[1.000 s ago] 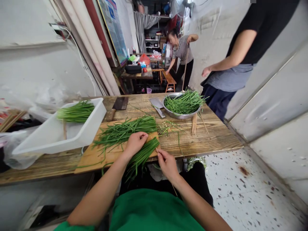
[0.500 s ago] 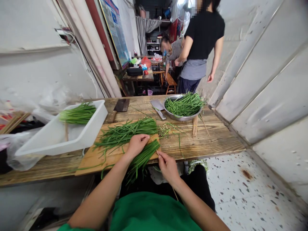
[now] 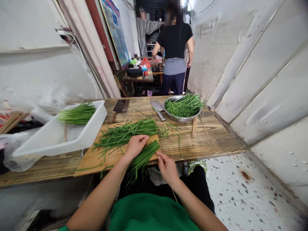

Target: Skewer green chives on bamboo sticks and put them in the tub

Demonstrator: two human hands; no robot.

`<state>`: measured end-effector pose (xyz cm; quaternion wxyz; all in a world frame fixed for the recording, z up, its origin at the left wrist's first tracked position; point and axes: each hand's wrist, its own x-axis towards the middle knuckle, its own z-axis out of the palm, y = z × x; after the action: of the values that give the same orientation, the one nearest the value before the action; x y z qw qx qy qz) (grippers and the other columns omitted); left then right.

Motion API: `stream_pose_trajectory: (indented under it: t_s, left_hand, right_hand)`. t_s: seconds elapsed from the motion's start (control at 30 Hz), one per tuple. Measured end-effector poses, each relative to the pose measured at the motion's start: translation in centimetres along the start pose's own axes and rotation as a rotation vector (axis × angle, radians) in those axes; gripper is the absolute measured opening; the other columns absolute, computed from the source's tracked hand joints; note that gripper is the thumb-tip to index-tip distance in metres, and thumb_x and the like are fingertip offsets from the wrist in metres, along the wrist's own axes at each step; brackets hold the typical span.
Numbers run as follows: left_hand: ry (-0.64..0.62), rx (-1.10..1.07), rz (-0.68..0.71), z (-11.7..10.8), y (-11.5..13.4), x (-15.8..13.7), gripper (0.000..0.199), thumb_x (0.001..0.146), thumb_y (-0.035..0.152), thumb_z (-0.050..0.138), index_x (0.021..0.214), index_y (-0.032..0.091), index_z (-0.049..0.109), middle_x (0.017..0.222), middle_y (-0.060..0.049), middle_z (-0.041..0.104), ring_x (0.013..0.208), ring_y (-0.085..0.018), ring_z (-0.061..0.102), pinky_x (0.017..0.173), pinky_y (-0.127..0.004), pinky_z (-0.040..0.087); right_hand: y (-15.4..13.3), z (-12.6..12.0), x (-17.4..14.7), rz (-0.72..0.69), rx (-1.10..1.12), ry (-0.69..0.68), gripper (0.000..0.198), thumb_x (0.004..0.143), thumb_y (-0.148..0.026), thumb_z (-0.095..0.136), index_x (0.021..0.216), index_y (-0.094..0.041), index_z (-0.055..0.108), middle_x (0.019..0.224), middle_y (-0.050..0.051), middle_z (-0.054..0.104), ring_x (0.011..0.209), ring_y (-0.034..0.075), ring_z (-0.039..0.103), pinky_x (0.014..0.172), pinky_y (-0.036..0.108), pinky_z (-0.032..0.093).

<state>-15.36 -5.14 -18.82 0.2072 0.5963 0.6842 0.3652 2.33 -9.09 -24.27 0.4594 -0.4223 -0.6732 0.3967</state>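
Observation:
A bundle of long green garlic chives (image 3: 145,155) lies at the chopping board's near right corner, its leaves hanging over the table edge. My left hand (image 3: 136,146) is closed at the bundle's upper side, thumb and fingers pinched together on the chives. Between the fingertips of my right hand (image 3: 167,165) is a thin wooden skewer (image 3: 174,195); its tip meets the cut ends of the bundle, and its tail shows below my wrist. A larger pile of chives (image 3: 130,131) lies behind on the wooden chopping board (image 3: 93,160).
A white tray (image 3: 92,138) with chives stands left. Behind the board lie a cleaver (image 3: 121,105) and another broad blade (image 3: 157,106). A metal bowl (image 3: 183,119) of chives and a skewer bundle (image 3: 194,128) are at right. A person in black (image 3: 175,41) stands beyond the table.
The person in black has moved left toward the back table and now mostly hides the second person. My hands and the chives look nearly unchanged.

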Motion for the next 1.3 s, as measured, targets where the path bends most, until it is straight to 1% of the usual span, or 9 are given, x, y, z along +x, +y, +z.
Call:
stream_pose_trajectory:
  t_s: [0.3,0.43,0.6,1.0,1.3]
  left_hand:
    - [-0.034,-0.016,0.028,-0.04,-0.11,-0.15,0.035,0.076,0.039,0.05,0.091,0.015,0.069,0.094,-0.006,0.069,0.087,-0.022,0.063,0.082,-0.032,0.046]
    - [-0.03,-0.027,0.028,0.06,-0.27,-0.14,0.033,0.076,0.038,0.049,0.091,0.016,0.069,0.093,-0.006,0.069,0.086,-0.022,0.063,0.082,-0.033,0.046]
    - [-0.015,0.003,0.036,0.21,-0.55,-0.05,0.034,0.077,0.039,0.047,0.091,0.015,0.069,0.093,-0.005,0.07,0.086,-0.021,0.063,0.081,-0.031,0.046]
    - [-0.019,-0.008,0.042,0.09,-0.74,0.0,0.034,0.077,0.037,0.048,0.092,0.014,0.068,0.093,-0.006,0.069,0.086,-0.021,0.063,0.081,-0.031,0.046]
    - [-0.009,-0.034,0.046,0.17,-0.91,-0.05,0.033,0.077,0.038,0.049,0.091,0.015,0.068,0.092,-0.005,0.07,0.085,-0.02,0.064,0.079,-0.031,0.047]
  right_hand:
    - [-0.17,-0.02,0.08,0.008,-0.018,-0.018,0.03,0.084,-0.026,0.043,0.103,-0.021,0.065,0.08,0.004,0.07,0.077,0.02,0.066,0.066,0.028,0.053]
    - [-0.35,-0.05,0.12,0.002,-0.027,-0.018,0.03,0.085,-0.027,0.043,0.102,-0.02,0.066,0.079,0.004,0.07,0.075,0.02,0.066,0.064,0.028,0.052]
    - [-0.48,-0.05,0.11,0.018,-0.024,-0.023,0.031,0.085,-0.027,0.042,0.103,-0.019,0.066,0.076,0.004,0.07,0.075,0.02,0.065,0.063,0.027,0.052]
    - [-0.7,-0.07,0.32,0.005,-0.017,-0.016,0.031,0.084,-0.028,0.042,0.101,-0.02,0.067,0.069,0.004,0.068,0.072,0.02,0.065,0.059,0.026,0.05]
    - [-0.9,-0.08,0.31,0.019,-0.016,-0.026,0.033,0.084,-0.028,0.042,0.105,-0.02,0.066,0.067,0.004,0.068,0.069,0.02,0.064,0.057,0.026,0.05]
